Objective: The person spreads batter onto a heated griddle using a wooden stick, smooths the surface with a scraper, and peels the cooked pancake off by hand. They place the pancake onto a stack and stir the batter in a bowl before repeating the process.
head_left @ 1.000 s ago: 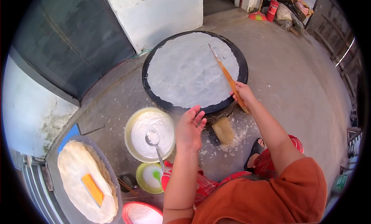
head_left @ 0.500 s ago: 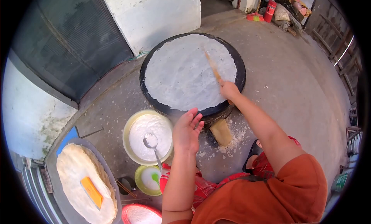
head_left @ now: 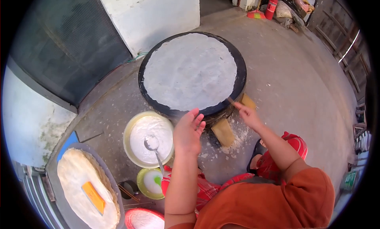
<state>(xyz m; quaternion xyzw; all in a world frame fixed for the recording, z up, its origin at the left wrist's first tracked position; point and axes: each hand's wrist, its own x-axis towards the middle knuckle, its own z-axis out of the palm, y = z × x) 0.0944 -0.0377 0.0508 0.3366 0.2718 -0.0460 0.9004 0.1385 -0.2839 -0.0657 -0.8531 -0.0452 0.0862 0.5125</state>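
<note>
The right hand (head_left: 247, 115) is at the 4 o'clock edge of the round black griddle (head_left: 241, 76). Its fingers (head_left: 238, 106) are pinched shut on a thin stick (head_left: 230, 99). The stick points from them toward 11 o'clock, at the rim, and only a short bit of it shows. The left hand (head_left: 189, 131) hangs at the griddle's 6 o'clock with its fingers apart, holding nothing. It is just beside the batter bowl (head_left: 126, 130) and its spoon (head_left: 152, 144). A thin white pancake (head_left: 190, 70) covers the griddle. Everything sits on a gray concrete floor (head_left: 285, 70). A stack of flat breads (head_left: 79, 177) lies at 8 o'clock.
</note>
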